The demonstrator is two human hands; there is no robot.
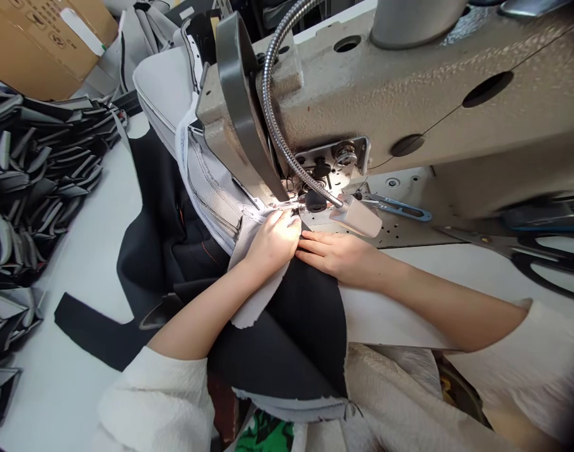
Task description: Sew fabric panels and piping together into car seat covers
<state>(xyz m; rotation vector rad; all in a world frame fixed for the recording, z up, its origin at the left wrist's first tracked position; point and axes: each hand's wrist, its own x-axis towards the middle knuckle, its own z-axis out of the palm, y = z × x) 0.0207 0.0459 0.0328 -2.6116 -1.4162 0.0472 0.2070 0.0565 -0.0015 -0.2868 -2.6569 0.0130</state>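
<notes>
Black cloth (310, 326) is spread below both hands, its near corner hung past the front edge of the white tabletop (400, 311). Between this cloth and the stacked pieces (27, 163) at the far left, a band of tabletop is left showing. On the other side, the right forearm is bordered by the bed of the sewing machine (409, 94) and by black-handled scissors (551, 254).

The cloth's upper end is set close to the machine's needle area, lit brightly there, and is partly overlain by a grey strip (263, 304) with a slightly ragged end. The strip is pressed by the left hand (275, 238), its fingers curled close together; whether cloth is pinched cannot be told. By the right hand (338, 254), the black cloth is touched with straight fingers, laid flat and nearly together.

Beyond the left hand, a woven-looking grey panel (216, 172) is edged with soft, pale trim (181, 141). The machine's beige casing is finely pebbled, and a ribbed metal hose (270, 81) is curved down to a blocky pale lamp (357, 216).
</notes>
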